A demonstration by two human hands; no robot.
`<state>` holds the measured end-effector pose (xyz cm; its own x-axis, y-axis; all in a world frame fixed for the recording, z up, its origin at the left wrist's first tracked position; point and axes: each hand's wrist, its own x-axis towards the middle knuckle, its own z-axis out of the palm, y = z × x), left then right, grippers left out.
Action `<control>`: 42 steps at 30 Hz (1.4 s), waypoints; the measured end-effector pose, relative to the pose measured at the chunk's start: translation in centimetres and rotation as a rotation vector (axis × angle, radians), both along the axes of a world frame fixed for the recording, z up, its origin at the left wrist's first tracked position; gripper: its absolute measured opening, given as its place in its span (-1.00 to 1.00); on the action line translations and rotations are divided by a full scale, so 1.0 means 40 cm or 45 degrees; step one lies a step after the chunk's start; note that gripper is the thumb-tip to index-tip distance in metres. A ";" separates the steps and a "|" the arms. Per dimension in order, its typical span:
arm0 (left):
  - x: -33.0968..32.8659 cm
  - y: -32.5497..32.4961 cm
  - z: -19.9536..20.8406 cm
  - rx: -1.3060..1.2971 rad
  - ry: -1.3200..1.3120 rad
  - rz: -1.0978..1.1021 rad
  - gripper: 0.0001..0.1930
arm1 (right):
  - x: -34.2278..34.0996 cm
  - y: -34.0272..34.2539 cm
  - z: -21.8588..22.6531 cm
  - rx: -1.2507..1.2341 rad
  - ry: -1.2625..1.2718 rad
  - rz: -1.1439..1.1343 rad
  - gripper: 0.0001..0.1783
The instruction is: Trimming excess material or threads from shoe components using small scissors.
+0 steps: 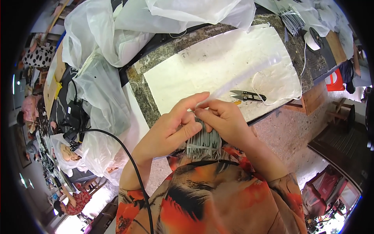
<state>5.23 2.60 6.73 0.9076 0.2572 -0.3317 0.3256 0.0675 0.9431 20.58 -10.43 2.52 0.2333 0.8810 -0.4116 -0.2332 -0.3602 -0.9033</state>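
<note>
Close to my body, a bundle of thin grey strips (203, 145) with a pale band around it hangs below my hands. My left hand (177, 123) is closed at the bundle's upper end, its thumb lying over it and its index finger pointing away. Against it, my right hand (222, 117) pinches with thumb and index finger; what lies in the pinch is too small to make out. From the fingertips a translucent strip (243, 78) runs to the upper right. Black-handled thread snips (248, 96) lie just beyond my right hand, with white cord (269, 102) beside them.
A white sheet (187, 62) covers part of the worn board. Translucent plastic bags (97, 89) heap at the left and far side. At the far right are another grey bundle (292, 21) and a cord spool (313, 39). A black cable (128, 150) crosses by my left forearm.
</note>
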 end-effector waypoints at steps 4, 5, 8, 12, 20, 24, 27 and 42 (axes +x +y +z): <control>0.009 0.004 0.002 0.017 -0.032 -0.016 -0.42 | -0.003 0.002 0.004 0.186 -0.560 0.078 -0.77; 0.011 0.003 0.003 0.016 -0.031 -0.016 -0.42 | -0.002 0.000 0.005 0.186 -0.560 0.078 -0.77; 0.019 0.000 0.015 0.095 -0.025 -0.011 -0.44 | 0.003 -0.004 0.014 0.244 -0.561 0.166 -0.78; 0.044 0.003 0.041 0.279 -0.018 -0.145 -0.45 | -0.005 -0.009 0.022 0.240 -0.878 0.304 -0.81; 0.032 0.058 0.058 0.085 -0.460 0.511 -0.41 | -0.023 -0.006 0.000 0.315 -0.845 0.073 -0.79; -0.014 0.138 0.062 0.335 -0.642 0.932 -0.49 | -0.025 -0.004 -0.002 0.326 -0.761 0.100 -0.78; -0.007 0.127 0.015 1.906 0.188 0.208 -0.62 | -0.027 -0.005 -0.001 0.195 -0.845 0.239 -0.77; -0.019 0.023 -0.073 -0.060 -0.546 0.305 -0.81 | 0.007 0.001 0.000 0.281 -0.716 0.256 -0.79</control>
